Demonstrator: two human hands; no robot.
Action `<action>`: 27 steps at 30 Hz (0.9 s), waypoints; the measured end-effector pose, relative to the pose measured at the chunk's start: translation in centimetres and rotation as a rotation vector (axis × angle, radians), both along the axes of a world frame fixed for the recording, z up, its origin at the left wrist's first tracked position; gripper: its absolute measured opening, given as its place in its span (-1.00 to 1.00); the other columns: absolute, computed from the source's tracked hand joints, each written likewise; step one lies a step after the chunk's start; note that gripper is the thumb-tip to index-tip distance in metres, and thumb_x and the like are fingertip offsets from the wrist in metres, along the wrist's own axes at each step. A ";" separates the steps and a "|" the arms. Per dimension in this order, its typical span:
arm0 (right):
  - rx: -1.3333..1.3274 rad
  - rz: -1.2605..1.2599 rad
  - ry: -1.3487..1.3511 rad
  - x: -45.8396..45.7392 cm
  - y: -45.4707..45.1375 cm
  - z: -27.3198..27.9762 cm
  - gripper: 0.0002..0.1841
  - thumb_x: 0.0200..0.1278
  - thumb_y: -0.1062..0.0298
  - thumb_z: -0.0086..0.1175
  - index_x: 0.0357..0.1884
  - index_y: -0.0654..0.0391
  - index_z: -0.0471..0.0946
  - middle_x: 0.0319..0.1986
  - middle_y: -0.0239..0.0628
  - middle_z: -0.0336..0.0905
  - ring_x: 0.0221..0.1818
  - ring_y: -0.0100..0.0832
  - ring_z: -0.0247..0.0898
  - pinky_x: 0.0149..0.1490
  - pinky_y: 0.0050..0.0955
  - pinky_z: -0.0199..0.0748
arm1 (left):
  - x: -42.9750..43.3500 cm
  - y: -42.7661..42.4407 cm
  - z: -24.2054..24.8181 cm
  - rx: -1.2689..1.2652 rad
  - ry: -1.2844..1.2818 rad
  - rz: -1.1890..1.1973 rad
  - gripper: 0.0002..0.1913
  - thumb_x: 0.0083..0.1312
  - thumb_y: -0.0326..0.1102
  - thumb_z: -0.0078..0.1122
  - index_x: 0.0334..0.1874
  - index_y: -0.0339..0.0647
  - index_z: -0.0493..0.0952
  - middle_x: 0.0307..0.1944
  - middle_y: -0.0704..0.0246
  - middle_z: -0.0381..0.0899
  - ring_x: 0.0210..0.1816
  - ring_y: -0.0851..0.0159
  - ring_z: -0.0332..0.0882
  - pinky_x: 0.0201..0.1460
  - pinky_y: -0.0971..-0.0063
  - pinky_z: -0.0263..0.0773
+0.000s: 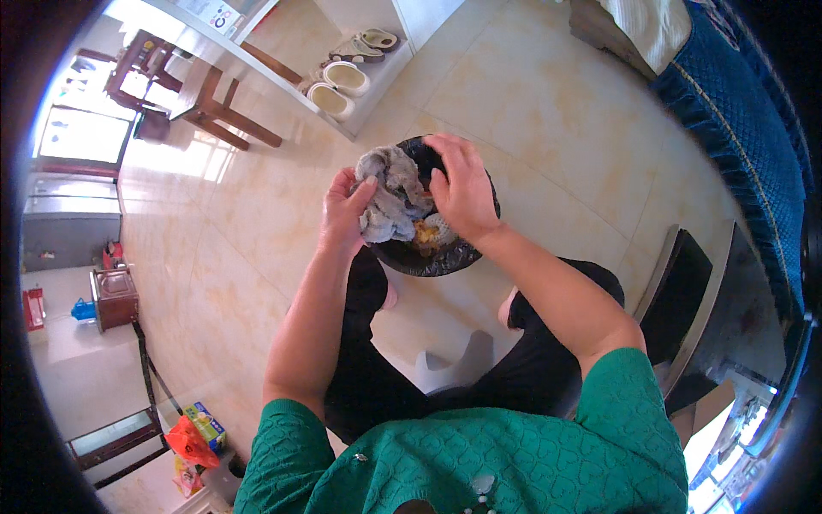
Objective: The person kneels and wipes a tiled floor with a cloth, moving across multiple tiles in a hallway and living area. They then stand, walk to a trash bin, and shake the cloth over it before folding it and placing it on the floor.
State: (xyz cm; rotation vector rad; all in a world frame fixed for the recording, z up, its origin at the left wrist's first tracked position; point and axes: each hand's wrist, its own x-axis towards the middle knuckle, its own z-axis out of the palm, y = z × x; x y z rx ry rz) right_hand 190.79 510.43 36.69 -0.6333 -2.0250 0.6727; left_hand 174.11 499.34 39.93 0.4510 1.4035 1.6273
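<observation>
A crumpled grey cloth [388, 193] is gripped in my left hand [343, 209], thumb on top, over the left side of a round bin lined with a black plastic bag [427, 263]. My right hand [461, 186] is above the bin's right side, its fingers spread and its thumb bent toward the cloth. Whether the thumb touches the cloth, I cannot tell. Inside the bin, below the cloth, lie some orange-yellow scraps [427, 232] and a white netted piece [442, 225]. The bin stands on the floor between my feet.
Ahead, a white shelf [379, 80] holds pale clogs [347, 77]. A wooden stool [212, 103] stands to its left. On the right are a blue quilted cover [738, 128] and a dark panelled unit [681, 283]. A red plastic bag [191, 442] lies at lower left.
</observation>
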 end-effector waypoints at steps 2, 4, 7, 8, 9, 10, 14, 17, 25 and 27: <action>0.263 0.160 0.037 0.5 -0.5 0.7 -0.52 0.10 0.49 0.06 0.14 0.08 0.40 -0.13 -0.04 0.51 -0.22 0.06 0.53 -0.03 -0.08 0.47 | -0.1 0.1 -0.1 0.015 -0.003 0.023 -0.83 0.30 -0.44 0.22 -0.12 -0.18 0.44 -0.26 0.38 0.60 -0.30 0.43 0.57 -0.21 0.50 0.56; -0.138 0.234 -0.592 1.0 -0.9 1.0 -0.61 0.13 0.47 0.04 0.07 0.06 0.47 -0.08 -0.03 0.53 -0.14 -0.01 0.55 -0.02 -0.10 0.47 | -0.5 0.1 -0.1 0.028 0.030 0.018 -0.81 0.30 -0.42 0.20 -0.08 -0.21 0.44 -0.22 0.34 0.59 -0.25 0.39 0.57 -0.18 0.47 0.55; -0.285 0.208 -0.988 1.4 -0.9 1.1 -0.68 0.17 0.45 0.01 -0.01 0.02 0.53 -0.05 -0.03 0.54 -0.07 -0.06 0.55 -0.01 -0.11 0.48 | -1.3 -0.1 0.1 0.021 0.111 -0.006 -0.74 0.31 -0.38 0.17 -0.01 -0.27 0.43 -0.12 0.26 0.58 -0.16 0.30 0.58 -0.12 0.41 0.54; -0.271 0.209 -1.078 1.4 -0.8 1.0 -0.70 0.18 0.44 0.00 -0.03 0.01 0.55 -0.04 -0.03 0.54 -0.06 -0.07 0.55 -0.01 -0.11 0.49 | -1.4 -0.2 0.1 0.013 0.120 -0.012 -0.75 0.31 -0.38 0.17 -0.01 -0.27 0.43 -0.13 0.26 0.58 -0.16 0.31 0.57 -0.11 0.42 0.53; -0.219 0.130 -0.805 1.3 -0.7 0.9 -0.70 0.19 0.44 0.00 -0.02 0.02 0.55 -0.05 -0.04 0.55 -0.07 -0.07 0.55 -0.03 -0.11 0.50 | -1.4 -0.3 0.0 -0.024 0.108 0.005 -0.75 0.31 -0.38 0.17 -0.02 -0.27 0.43 -0.13 0.27 0.57 -0.15 0.31 0.57 -0.11 0.42 0.53; -0.212 0.081 -0.587 1.2 -0.8 0.8 -0.69 0.19 0.44 0.00 -0.01 0.02 0.54 -0.06 -0.05 0.55 -0.08 -0.06 0.55 -0.05 -0.11 0.51 | -1.4 -0.4 0.0 0.010 0.098 -0.002 -0.78 0.31 -0.39 0.18 -0.05 -0.24 0.43 -0.18 0.32 0.57 -0.20 0.35 0.56 -0.13 0.46 0.53; 0.228 0.227 0.125 1.1 -1.5 0.7 -0.69 0.19 0.43 0.00 0.01 0.04 0.53 -0.11 -0.10 0.55 -0.11 -0.01 0.54 -0.09 -0.08 0.54 | -1.2 -0.4 0.2 0.013 0.036 0.008 -0.84 0.32 -0.41 0.20 -0.12 -0.18 0.44 -0.27 0.42 0.56 -0.27 0.45 0.51 -0.17 0.53 0.51; -0.216 0.390 -0.631 1.4 -2.3 0.4 -0.66 0.14 0.44 0.03 0.00 0.07 0.52 -0.04 -0.09 0.54 -0.09 -0.03 0.56 -0.09 -0.10 0.57 | -1.3 -0.2 0.7 0.034 0.046 -0.006 -0.83 0.32 -0.40 0.20 -0.11 -0.17 0.43 -0.25 0.42 0.55 -0.26 0.45 0.51 -0.16 0.53 0.51; -0.004 0.105 0.071 1.2 -1.9 -0.7 -0.57 0.17 0.42 -0.03 0.13 0.09 0.45 -0.06 -0.06 0.51 0.04 -0.05 0.45 0.03 -0.18 0.49 | -1.7 -0.5 1.4 0.053 0.045 -0.006 -0.81 0.31 -0.41 0.21 -0.10 -0.18 0.42 -0.22 0.41 0.56 -0.21 0.45 0.52 -0.11 0.52 0.51; 0.116 0.411 -0.047 1.0 -2.1 -0.3 -0.55 0.16 0.45 -0.04 0.15 0.12 0.44 -0.05 -0.04 0.49 0.07 -0.06 0.41 0.09 -0.23 0.46 | -1.6 -0.2 1.6 0.106 -0.003 -0.008 -0.81 0.31 -0.42 0.20 -0.09 -0.18 0.42 -0.21 0.41 0.56 -0.20 0.45 0.52 -0.10 0.53 0.50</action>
